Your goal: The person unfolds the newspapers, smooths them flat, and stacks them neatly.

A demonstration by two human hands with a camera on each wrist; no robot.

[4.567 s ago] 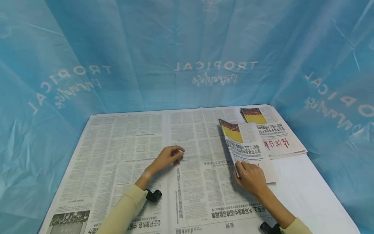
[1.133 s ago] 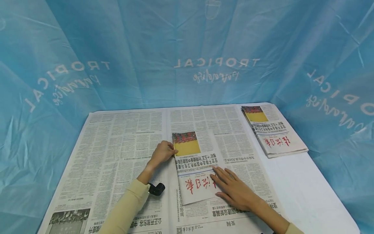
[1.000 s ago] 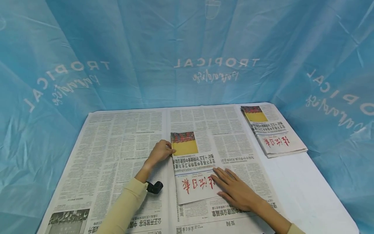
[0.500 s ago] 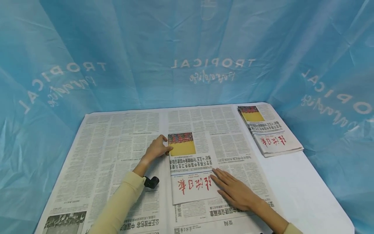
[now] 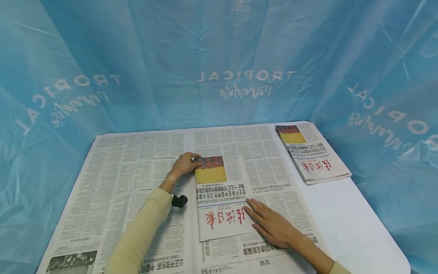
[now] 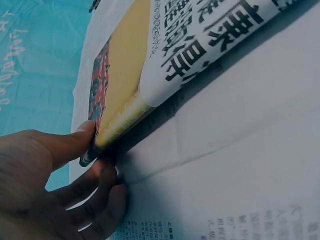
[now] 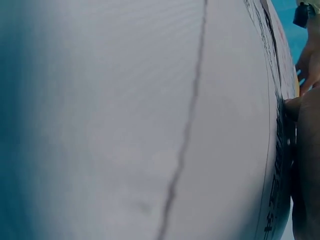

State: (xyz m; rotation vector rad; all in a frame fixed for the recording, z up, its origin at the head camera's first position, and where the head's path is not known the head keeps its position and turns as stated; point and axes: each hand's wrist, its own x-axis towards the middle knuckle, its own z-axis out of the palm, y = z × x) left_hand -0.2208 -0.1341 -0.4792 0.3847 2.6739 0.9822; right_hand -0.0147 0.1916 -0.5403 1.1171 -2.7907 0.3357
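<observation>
A folded newspaper with a red and yellow picture and red characters lies on a large spread-out newspaper. My left hand pinches its far left corner; in the left wrist view the thumb of that hand is on top and the fingers are below the folded edge. My right hand lies flat with straight fingers on the right side of the folded newspaper, near the red characters. Only part of the right hand shows at the edge of the right wrist view.
A stack of folded newspapers lies at the back right of the white table. Blue sheeting with printed lettering hangs behind and on both sides. A black wrist camera is on the left wrist.
The folded newspaper came from the right to the middle and was laid flat, then shifted slightly left. My left hand slid up its left edge to the far corner; my right hand flattened onto it.
</observation>
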